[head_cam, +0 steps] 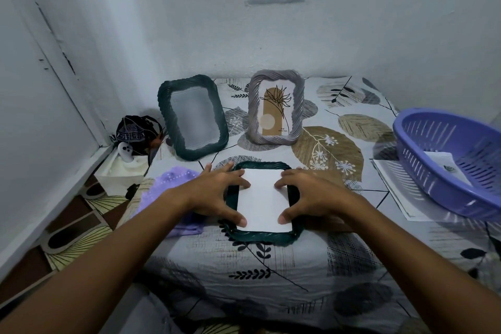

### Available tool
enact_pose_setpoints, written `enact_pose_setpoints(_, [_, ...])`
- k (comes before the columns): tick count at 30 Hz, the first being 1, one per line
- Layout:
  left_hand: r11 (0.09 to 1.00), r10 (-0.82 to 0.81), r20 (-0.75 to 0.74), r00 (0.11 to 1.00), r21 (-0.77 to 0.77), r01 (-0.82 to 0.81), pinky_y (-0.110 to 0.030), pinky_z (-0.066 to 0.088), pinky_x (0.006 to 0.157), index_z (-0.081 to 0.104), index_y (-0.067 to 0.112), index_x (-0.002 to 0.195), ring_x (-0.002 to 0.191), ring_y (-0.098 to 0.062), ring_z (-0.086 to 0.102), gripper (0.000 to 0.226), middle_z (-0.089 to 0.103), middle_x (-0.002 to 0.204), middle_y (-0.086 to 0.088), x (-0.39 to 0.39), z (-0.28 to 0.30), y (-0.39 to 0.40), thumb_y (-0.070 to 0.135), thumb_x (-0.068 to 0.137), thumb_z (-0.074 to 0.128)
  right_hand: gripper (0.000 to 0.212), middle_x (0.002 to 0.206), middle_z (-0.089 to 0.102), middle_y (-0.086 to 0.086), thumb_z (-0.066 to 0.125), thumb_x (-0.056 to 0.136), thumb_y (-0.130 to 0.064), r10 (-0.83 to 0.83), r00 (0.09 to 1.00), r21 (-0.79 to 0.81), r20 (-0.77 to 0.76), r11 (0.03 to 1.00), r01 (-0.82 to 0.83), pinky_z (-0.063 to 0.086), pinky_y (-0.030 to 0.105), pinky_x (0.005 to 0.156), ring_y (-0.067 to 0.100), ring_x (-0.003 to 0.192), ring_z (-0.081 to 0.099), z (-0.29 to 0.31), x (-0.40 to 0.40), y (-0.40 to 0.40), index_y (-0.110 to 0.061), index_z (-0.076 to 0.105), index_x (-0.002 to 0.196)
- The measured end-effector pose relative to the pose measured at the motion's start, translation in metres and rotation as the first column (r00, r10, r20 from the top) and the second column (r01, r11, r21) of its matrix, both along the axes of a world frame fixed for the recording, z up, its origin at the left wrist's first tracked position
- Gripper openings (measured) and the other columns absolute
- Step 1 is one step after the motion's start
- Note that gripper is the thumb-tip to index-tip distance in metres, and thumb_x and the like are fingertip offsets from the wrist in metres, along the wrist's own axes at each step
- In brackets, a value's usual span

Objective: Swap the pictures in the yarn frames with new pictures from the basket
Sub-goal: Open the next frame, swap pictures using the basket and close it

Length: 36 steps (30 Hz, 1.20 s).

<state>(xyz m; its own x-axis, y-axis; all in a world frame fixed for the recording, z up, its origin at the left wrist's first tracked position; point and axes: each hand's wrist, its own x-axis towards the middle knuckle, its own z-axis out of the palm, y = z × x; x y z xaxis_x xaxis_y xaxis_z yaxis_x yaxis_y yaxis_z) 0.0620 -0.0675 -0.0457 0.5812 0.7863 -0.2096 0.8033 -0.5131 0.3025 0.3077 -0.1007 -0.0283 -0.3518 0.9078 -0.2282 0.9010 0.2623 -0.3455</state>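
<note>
On bed: hands (267, 194) press white card (264, 200) into green frame (260, 237).

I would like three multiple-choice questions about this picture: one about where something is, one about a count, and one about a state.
1. Where is the purple basket?
A. at the table's right edge
B. on the floor at left
C. between the standing frames

2. How many yarn frames are on the table?
A. two
B. three
C. five

3. What do both hands do?
A. hang idle
B. lift the basket
C. press a white sheet into the flat frame

Answers:
1 A, it sits at far right.
2 B: the dark green standing frame, the grey standing frame, and the flat dark green frame.
3 C, the left hand and right hand rest fingertips on the sheet.
</note>
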Motion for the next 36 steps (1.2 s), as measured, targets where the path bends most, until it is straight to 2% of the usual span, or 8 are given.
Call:
enact_pose_setpoints(4, [1.0,-0.008,0.024,1.0,0.012,0.008,-0.049,-0.008,0.118,0.045,0.037,0.137,0.147,-0.012,-0.003,0.088,0.014,0.16,0.006,0.001,-0.002,0.001,0.069,0.06,0.074,0.081,0.149,0.035,-0.005,0.078,0.067,-0.054,0.011,1.0,0.0,0.014,1.0,-0.011,0.027,0.042,0.111,0.02,0.136,0.031,0.004,0.0,-0.002,-0.028,0.048,0.137])
enact_pose_setpoints(9, [1.0,-0.01,0.031,0.999,0.021,0.009,-0.047,-0.008,0.118,0.043,0.036,0.138,0.147,-0.009,-0.005,0.095,0.017,0.159,0.007,0.001,-0.002,0.002,0.072,0.056,0.073,0.079,0.152,0.033,-0.006,0.078,0.067,-0.055,0.005,1.0,-0.01,0.01,1.0,-0.005,0.023,0.045,0.113,0.022,0.144,0.017,0.001,0.003,-0.001,-0.031,0.047,0.136])
enact_pose_setpoints(13, [0.998,-0.034,-0.067,0.997,0.055,0.037,-0.045,-0.01,0.117,0.035,0.033,0.145,0.147,-0.01,-0.007,0.105,0.014,0.159,0.008,0.002,0.0,0.004,0.078,0.055,0.067,0.081,0.153,0.032,-0.004,0.078,0.061,-0.06,-0.025,1.0,-0.037,-0.013,0.999,0.025,0.028,0.049,0.112,0.023,0.145,0.016,-0.006,0.007,0.003,-0.039,0.045,0.132])
enact_pose_setpoints(18, [0.996,-0.061,-0.124,0.99,0.054,0.069,-0.047,-0.01,0.115,0.031,0.036,0.147,0.147,-0.01,-0.008,0.112,0.012,0.16,0.01,0.0,0.001,0.008,0.086,0.05,0.058,0.085,0.159,0.016,-0.012,0.075,0.068,-0.059,0.008,1.0,-0.05,0.0,0.999,-0.008,0.018,0.049,0.115,0.022,0.147,0.008,-0.006,0.009,0.003,-0.042,0.036,0.142])
enact_pose_setpoints(25, [0.998,-0.054,-0.127,0.99,0.026,0.058,-0.05,-0.007,0.116,0.03,0.035,0.147,0.147,-0.013,-0.007,0.103,0.011,0.16,0.01,0.0,0.003,0.009,0.074,0.06,0.069,0.092,0.16,0.008,-0.011,0.073,0.066,-0.065,0.062,0.997,-0.05,0.051,0.997,-0.059,0.01,0.05,0.117,0.022,0.148,0.001,-0.008,0.012,0.003,-0.043,0.032,0.145])
enact_pose_setpoints(30, [0.998,-0.05,-0.13,0.99,0.027,0.054,-0.048,-0.005,0.117,0.033,0.032,0.147,0.147,-0.011,-0.007,0.104,0.014,0.159,0.011,0.001,0.005,0.01,0.072,0.059,0.072,0.095,0.16,0.006,-0.009,0.071,0.064,-0.069,0.083,0.995,-0.015,0.056,0.996,-0.083,0.012,0.055,0.117,0.021,0.148,-0.001,-0.013,0.012,0.003,-0.043,0.03,0.145])
enact_pose_setpoints(36, [0.998,-0.05,-0.134,0.99,0.022,0.053,-0.049,-0.004,0.116,0.033,0.032,0.147,0.147,-0.012,-0.005,0.104,0.015,0.159,0.01,0.002,0.007,0.009,0.071,0.059,0.072,0.098,0.161,0.002,-0.008,0.068,0.064,-0.071,0.128,0.988,-0.032,0.088,0.992,-0.126,0.002,0.05,0.119,0.023,0.148,-0.005,-0.013,0.016,0.006,-0.043,0.025,0.147])
